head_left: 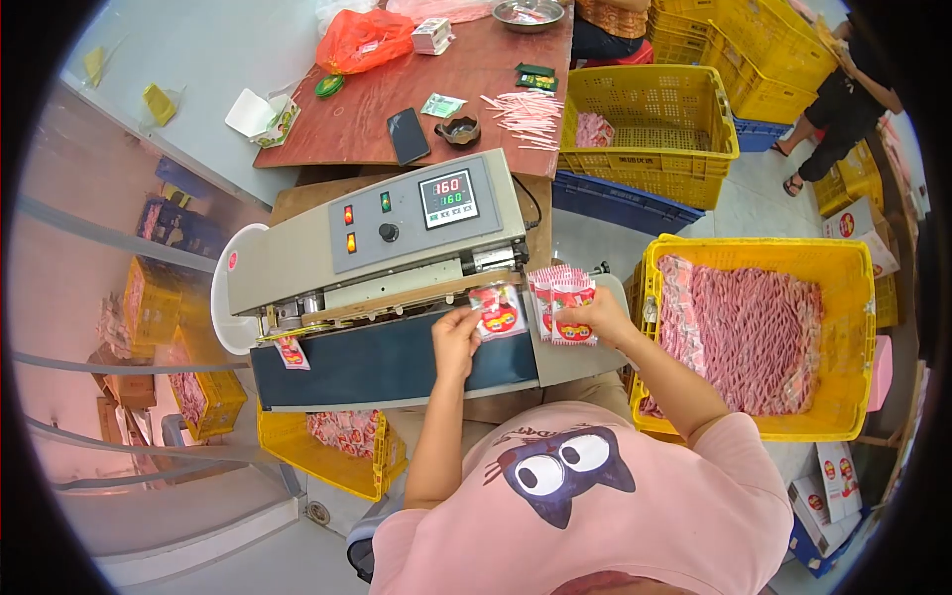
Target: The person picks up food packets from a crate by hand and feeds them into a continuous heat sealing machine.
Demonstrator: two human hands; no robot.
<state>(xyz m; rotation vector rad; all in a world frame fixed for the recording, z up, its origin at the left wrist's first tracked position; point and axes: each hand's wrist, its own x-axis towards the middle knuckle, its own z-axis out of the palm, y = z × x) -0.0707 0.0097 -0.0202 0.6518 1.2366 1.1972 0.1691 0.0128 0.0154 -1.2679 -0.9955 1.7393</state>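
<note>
The grey sealing machine (367, 238) has lit buttons and a display reading 160, with a dark green conveyor belt (397, 372) along its front. My left hand (456, 342) pinches the edge of a red and white packet (499, 311), whose top lies at the machine's right end. On the side plate at the right of the belt, my right hand (593, 319) is closed on a stack of similar packets (555, 297). Another packet (291, 353) hangs at the belt's left end, below the machine's edge.
A yellow crate (863, 347) of pink packets stands at the right, another (377, 481) below the belt. The red table (357, 114) behind holds a phone (408, 136), a dark bowl (458, 131) and pink sticks (528, 117). One person (843, 99) stands at upper right; another (610, 25) sits behind.
</note>
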